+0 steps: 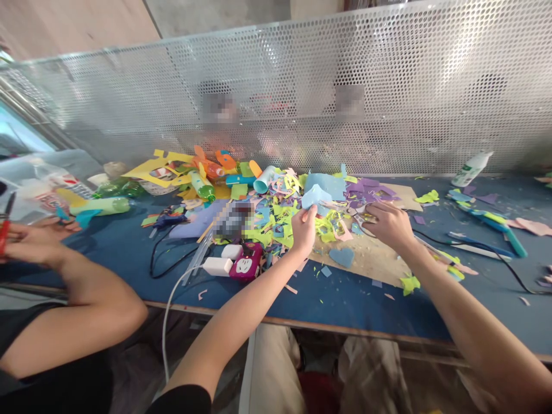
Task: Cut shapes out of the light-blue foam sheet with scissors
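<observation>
The left hand [304, 227] pinches a light-blue foam piece [314, 197] above the far left corner of the cardboard sheet [375, 261]; the right hand [390, 224] lies curled over the sheet's far edge, grip not discernible. A blue heart cutout [342, 256] lies on the sheet near the left hand, a pile of foam scraps [276, 215] borders the sheet's left side, and a co-worker's arm [73, 299] rests well to its left.

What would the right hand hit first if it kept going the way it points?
The right hand points up-left. First in line are probably the scraps just past its fingers, then the blue piece in the left hand. Depth is unclear.
</observation>
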Tool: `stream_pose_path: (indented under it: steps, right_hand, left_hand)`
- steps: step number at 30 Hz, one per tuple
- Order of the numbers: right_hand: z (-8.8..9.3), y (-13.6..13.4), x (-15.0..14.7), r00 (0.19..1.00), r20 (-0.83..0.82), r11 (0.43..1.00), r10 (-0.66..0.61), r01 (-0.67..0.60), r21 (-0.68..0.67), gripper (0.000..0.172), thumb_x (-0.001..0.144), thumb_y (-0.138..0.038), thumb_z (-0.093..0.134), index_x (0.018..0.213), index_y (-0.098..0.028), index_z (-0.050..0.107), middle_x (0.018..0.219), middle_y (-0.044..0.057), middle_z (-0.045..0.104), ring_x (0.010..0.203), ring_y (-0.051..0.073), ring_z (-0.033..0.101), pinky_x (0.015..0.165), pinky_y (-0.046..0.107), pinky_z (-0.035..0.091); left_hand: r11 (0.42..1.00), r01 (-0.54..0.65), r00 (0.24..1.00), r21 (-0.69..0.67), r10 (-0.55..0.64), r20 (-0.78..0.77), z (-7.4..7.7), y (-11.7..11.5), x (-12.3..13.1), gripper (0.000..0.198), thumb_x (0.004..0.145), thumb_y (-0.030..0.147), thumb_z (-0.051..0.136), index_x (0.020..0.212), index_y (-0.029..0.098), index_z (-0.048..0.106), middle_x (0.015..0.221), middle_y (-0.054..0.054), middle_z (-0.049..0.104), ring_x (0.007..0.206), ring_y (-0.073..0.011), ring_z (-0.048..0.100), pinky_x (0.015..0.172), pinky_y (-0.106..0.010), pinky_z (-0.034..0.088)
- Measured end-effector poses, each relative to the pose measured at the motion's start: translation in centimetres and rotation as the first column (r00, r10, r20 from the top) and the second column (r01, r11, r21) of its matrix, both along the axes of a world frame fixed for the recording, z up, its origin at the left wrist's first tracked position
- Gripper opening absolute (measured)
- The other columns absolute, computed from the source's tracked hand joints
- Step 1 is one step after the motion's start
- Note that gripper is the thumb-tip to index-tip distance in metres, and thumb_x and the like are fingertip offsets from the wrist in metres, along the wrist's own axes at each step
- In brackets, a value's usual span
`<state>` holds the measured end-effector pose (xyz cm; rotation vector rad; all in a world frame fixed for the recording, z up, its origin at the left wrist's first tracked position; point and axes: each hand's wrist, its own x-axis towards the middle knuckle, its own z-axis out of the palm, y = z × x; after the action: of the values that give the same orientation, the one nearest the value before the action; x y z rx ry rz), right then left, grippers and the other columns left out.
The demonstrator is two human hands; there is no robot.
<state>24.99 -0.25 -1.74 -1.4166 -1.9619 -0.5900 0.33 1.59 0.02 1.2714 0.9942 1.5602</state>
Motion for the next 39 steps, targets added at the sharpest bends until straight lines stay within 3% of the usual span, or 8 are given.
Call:
stream_pose_path:
  steps: [9,22,29,34,39]
  right_hand:
    - [0.5,-0.2,0.0,0.999,0.028,0.999,-0.029,0.028,0.029,0.011,0.079,-0.024,0.065,0.089,-0.02,0.069,0.095,0.007,0.076,0.087,0.022,0.067,0.07,0.029,0.039]
    - [1.2,-0.7,0.3,0.993,0.119,0.998,0.023,-0.03,0.053,0.01,0.089,-0.027,0.063,0.086,-0.019,0.068,0.095,0.006,0.076,0.085,0.021,0.069,0.071,0.029,0.04]
    - [0.6,-0.4,0.2,0.997,0.06,0.997,0.045,-0.048,0.053,0.011,0.085,-0.026,0.064,0.084,-0.021,0.073,0.101,0.007,0.079,0.086,0.023,0.072,0.067,0.029,0.043]
    - [0.1,0.0,-0.6,0.995,-0.095,0.998,0.035,-0.04,-0.043,0.01,0.078,-0.026,0.062,0.074,-0.022,0.071,0.085,0.005,0.079,0.076,0.022,0.071,0.06,0.027,0.04]
    - [-0.1,0.0,-1.6,0.972,-0.232,0.981,0.033,-0.075,-0.177,0.017,0.075,-0.029,0.062,0.06,-0.021,0.064,0.055,0.0,0.064,0.052,0.016,0.057,0.052,0.025,0.03]
  left_hand:
    - [1.0,0.019,0.999,0.02,-0.018,-0.037,0.0,-0.1,-0.1,0.033,0.087,0.04,0.059,0.065,0.017,0.062,0.067,-0.004,0.065,0.069,-0.0139,0.061,0.07,-0.027,0.044]
    - [0.999,-0.005,0.999,0.042,0.007,-0.054,0.2,-0.2,-0.2,0.034,0.087,0.042,0.059,0.063,0.017,0.059,0.063,-0.002,0.061,0.065,-0.0136,0.057,0.065,-0.026,0.042]
    - [0.996,-0.085,0.995,-0.001,0.085,-0.043,0.1,0.1,-0.4,0.047,0.082,0.046,0.066,0.053,0.018,0.041,0.051,0.005,0.036,0.051,-0.0083,0.036,0.053,-0.024,0.03]
    - [0.996,-0.083,0.996,-0.037,0.084,0.032,0.1,0.2,-0.2,0.036,0.082,0.042,0.066,0.058,0.018,0.053,0.056,0.002,0.046,0.056,-0.0094,0.044,0.056,-0.024,0.036]
    - [0.994,-0.089,0.994,-0.066,0.093,0.06,0.0,0.5,-0.2,0.033,0.08,0.042,0.067,0.061,0.018,0.057,0.057,0.002,0.051,0.056,-0.0093,0.047,0.055,-0.024,0.037]
